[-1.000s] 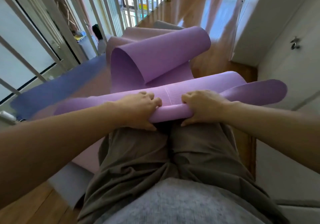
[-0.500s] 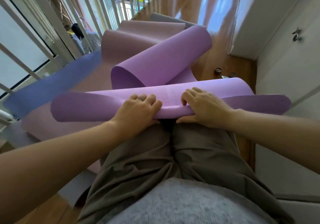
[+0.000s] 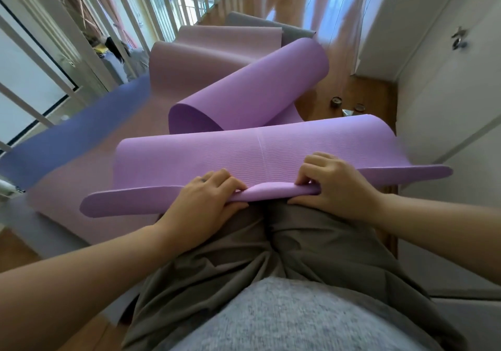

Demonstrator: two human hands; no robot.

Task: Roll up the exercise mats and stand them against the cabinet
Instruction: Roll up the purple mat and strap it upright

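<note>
A purple exercise mat [image 3: 260, 147] lies across my knees, its near edge folded over into a small first curl. My left hand [image 3: 206, 201] grips that folded edge left of centre, fingers curled over it. My right hand [image 3: 328, 185] pinches the same edge right of centre. The mat's far part bulges up in a loose loop [image 3: 252, 90]. Under it lie a dusty pink mat [image 3: 206, 57], a blue mat [image 3: 73, 133] to the left and a grey mat [image 3: 260, 23] at the far end. The white cabinet [image 3: 447, 79] stands on the right.
A white railing [image 3: 89, 38] runs along the left side. Two small round objects [image 3: 337, 102] sit on the wooden floor near the cabinet. My grey trousers and grey top fill the near foreground.
The mat's near edge has flattened and spread wider across my knees. Both hands have shifted from a thicker fold to a smaller curl at the edge. The camera tilted further down.
</note>
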